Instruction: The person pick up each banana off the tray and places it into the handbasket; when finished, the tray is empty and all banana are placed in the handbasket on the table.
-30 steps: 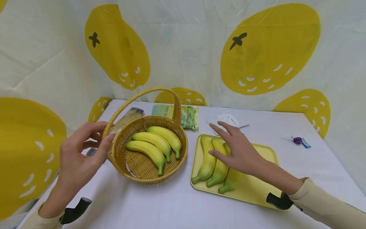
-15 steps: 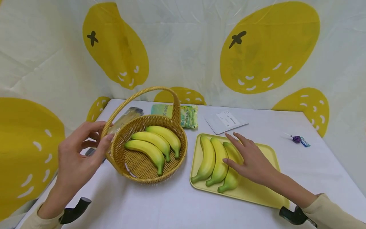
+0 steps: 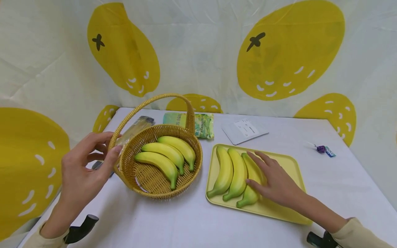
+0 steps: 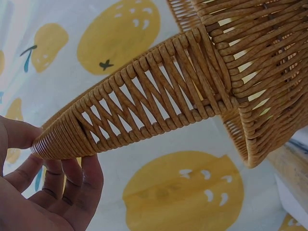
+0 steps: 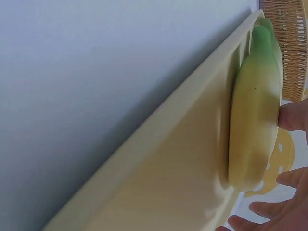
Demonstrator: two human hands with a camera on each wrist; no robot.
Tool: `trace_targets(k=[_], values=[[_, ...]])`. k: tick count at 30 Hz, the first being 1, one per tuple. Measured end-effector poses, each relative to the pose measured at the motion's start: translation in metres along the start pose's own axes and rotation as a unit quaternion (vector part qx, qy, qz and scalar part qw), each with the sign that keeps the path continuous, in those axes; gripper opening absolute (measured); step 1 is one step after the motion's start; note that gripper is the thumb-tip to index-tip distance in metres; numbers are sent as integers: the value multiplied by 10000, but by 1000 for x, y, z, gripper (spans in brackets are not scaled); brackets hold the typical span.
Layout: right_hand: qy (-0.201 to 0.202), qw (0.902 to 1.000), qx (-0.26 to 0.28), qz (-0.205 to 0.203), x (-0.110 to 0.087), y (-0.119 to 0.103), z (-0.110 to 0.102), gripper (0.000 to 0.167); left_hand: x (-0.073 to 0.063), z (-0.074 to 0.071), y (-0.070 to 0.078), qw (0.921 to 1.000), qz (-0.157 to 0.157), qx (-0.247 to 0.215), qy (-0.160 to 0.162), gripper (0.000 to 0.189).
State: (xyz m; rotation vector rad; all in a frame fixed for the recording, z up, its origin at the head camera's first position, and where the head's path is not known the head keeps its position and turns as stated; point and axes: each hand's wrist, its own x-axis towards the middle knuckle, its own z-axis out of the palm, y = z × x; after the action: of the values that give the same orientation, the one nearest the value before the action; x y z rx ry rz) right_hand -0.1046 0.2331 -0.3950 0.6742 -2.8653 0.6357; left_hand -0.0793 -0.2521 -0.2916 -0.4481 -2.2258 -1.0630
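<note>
- Fingers (image 4: 91, 180) on the left hand (image 3: 85, 165) pinch the tall handle (image 3: 190, 120) of a brown woven basket (image 3: 153, 182), on its left side.
- Spread wide, the right hand (image 3: 276, 181) is over the end banana (image 3: 253, 170) of a row of three on a yellow tray (image 3: 288, 165). Its thumb is right by that banana's side, and I cannot tell how hard it presses.
- Next to that one lie the middle banana (image 3: 238, 172) and the left banana (image 3: 224, 172), all with green ends toward the person.
- Inside the basket are three yellow bananas (image 3: 167, 153), side by side.
- Behind the basket sit a green packet (image 3: 204, 125) and a see-through bag (image 3: 136, 129).
- Past the tray is a flat gray packet (image 3: 231, 134) with a white label (image 3: 246, 128).
- Far to the right lies a purple lollipop (image 3: 321, 149).
- White cloth covers the worktop (image 3: 192, 220), and big yellow fruits are printed on the sheet (image 3: 198, 51) behind.
</note>
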Motion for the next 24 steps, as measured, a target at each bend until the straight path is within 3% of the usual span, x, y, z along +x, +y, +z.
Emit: trace_targets(k=[16, 24], values=[[-244, 9995, 173, -44, 2, 13, 11, 83, -2, 0, 1, 10000, 24, -55, 46, 34], [68, 9986, 468, -235, 3, 29, 15, 77, 0, 0, 1, 10000, 10, 24, 18, 34]])
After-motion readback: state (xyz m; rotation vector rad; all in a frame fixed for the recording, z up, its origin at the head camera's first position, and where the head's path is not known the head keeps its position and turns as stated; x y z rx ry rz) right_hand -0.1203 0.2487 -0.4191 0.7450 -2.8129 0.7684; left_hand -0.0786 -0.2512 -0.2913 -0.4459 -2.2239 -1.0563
